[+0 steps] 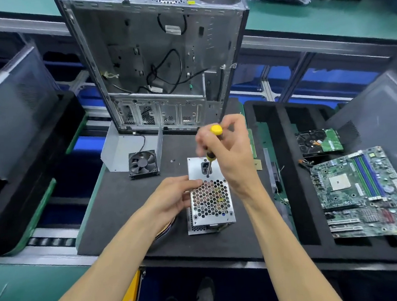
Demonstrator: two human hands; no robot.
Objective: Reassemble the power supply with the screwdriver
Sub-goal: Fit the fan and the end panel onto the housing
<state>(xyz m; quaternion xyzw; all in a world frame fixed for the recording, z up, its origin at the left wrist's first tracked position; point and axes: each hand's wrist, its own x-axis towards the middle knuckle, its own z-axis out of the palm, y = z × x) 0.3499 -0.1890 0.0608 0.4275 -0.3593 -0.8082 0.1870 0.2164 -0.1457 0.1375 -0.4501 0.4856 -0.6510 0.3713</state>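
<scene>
The silver power supply (211,204) stands on end on the black foam mat, its honeycomb grille face turned up. My left hand (172,197) grips its left side and steadies it. My right hand (231,152) holds the yellow-handled screwdriver (212,146) upright, fingers curled round the handle. The screwdriver tip sits on the top face just above the grille, below the power socket. Coloured wires stick out from under the power supply by my left wrist. A couple of small screws (172,161) lie on the mat behind it.
An open computer case (157,58) stands at the back of the mat (126,215). A black fan (143,163) and a grey metal cover (119,151) lie left of the power supply. At right, a foam tray holds a motherboard (362,192) and a hard drive (319,140).
</scene>
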